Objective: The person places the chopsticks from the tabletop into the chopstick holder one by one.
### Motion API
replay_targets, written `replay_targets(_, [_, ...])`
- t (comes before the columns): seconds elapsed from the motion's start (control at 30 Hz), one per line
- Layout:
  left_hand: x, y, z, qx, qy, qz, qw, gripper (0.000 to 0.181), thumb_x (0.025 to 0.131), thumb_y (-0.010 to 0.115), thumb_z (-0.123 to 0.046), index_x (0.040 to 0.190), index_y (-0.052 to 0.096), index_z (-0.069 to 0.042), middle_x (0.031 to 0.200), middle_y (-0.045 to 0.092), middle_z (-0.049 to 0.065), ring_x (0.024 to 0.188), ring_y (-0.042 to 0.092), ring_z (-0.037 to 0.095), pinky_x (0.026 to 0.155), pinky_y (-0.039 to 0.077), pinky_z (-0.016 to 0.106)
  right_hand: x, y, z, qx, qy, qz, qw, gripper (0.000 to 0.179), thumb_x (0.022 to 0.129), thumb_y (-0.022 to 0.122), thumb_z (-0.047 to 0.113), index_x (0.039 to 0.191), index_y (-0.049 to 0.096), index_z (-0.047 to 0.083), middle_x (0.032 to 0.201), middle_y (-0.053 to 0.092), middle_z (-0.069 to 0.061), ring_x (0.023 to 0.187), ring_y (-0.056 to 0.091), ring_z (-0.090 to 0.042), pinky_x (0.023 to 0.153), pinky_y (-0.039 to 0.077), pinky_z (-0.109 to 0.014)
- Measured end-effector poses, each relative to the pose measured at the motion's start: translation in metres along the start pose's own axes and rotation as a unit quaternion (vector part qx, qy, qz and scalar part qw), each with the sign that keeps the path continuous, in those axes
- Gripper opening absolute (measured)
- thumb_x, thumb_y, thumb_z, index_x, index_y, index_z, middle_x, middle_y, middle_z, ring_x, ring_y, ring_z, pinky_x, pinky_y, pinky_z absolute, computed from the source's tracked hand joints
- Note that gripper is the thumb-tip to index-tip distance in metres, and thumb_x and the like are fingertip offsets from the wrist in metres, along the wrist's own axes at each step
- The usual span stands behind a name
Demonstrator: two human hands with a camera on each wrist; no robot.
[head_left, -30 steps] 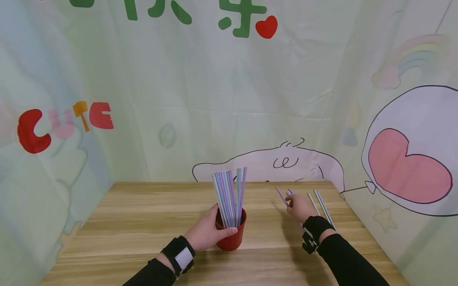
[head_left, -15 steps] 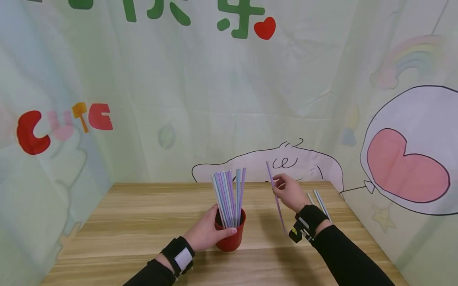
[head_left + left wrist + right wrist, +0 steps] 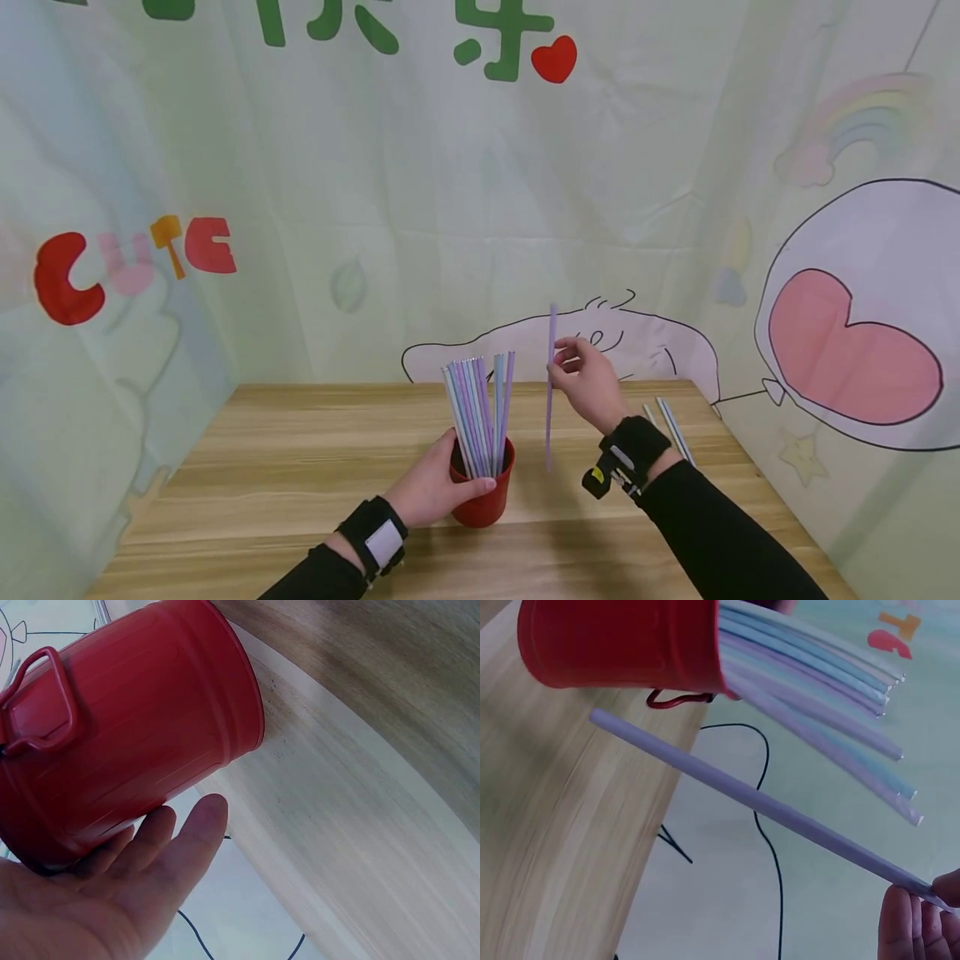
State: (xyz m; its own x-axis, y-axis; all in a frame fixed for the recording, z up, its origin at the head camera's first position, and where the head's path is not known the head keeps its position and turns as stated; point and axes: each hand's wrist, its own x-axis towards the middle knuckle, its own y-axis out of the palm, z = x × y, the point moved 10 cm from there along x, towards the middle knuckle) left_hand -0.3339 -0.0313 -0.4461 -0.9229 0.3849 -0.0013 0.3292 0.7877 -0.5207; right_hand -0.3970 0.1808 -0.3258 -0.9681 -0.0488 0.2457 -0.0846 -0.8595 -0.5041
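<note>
Lifted and swung inward from its place half a second ago, the right hand [image 3: 588, 383] now brings a purple drinking straw [image 3: 549, 429] nearer the red pail [image 3: 483, 507], and the straw, tilted in the earlier frame, stands almost upright. From my distant post I see thumb and fingertips pinched together on the straw part way along its length, with no gap but the tube itself. The right wrist camera gives me its lower end near the pail's wire handle [image 3: 681, 703], apart from the pail.

The left hand [image 3: 427, 492] keeps its hold on the pail, spread only as wide as the pail's side: I see the thumb laid across the near rim, and on the left wrist feed the fingers reach along the red wall, only slightly bent.

Inside the pail, which sits at the middle of the wooden tabletop [image 3: 337, 467], a bundle of purple and pale blue straws [image 3: 468, 408] leans, tips up. On my head feed, loose straws [image 3: 677, 432] lie toward the table's right edge, partly hidden by the right wrist. A printed fabric backdrop [image 3: 450, 183] hangs behind.
</note>
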Motion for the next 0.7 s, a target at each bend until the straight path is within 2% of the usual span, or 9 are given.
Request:
replay_targets(0.13, [0.000,0.000,0.000,0.002,0.000,0.000,1.0000,0.093,0.085,0.080,-0.048,0.158,0.028,-0.022,0.156,0.045,0.008,0.136,0.052,0.035,0.107,0.044,0.067,0.001,-0.001,0.013,0.005,-0.022,-0.014,0.9997,0.037,0.098,0.066,0.015,0.133,0.053,0.008,0.111,0.062,-0.012,0.105,0.066,-0.027,0.088,0.063,-0.038])
replay_targets(0.33, [0.000,0.000,-0.001,-0.001,0.006,0.001,1.0000,0.091,0.086,0.080,-0.045,0.157,0.028,-0.022,0.155,0.046,0.008,0.136,0.053,0.034,0.108,0.045,0.066,0.002,0.000,0.028,0.040,-0.051,-0.028,0.9975,0.036,0.098,0.066,0.013,0.131,0.053,0.007,0.111,0.062,-0.013,0.104,0.067,-0.027,0.088,0.063,-0.039])
replay_targets(0.7, [0.000,0.002,0.000,-0.006,-0.001,0.005,1.0000,0.091,0.087,0.079,-0.043,0.158,0.026,-0.024,0.156,0.045,0.007,0.137,0.052,0.033,0.109,0.044,0.066,0.002,0.015,0.033,0.071,-0.052,-0.017,0.9960,0.035,0.098,0.067,0.011,0.130,0.053,0.008,0.110,0.061,-0.013,0.103,0.067,-0.026,0.087,0.063,-0.037])
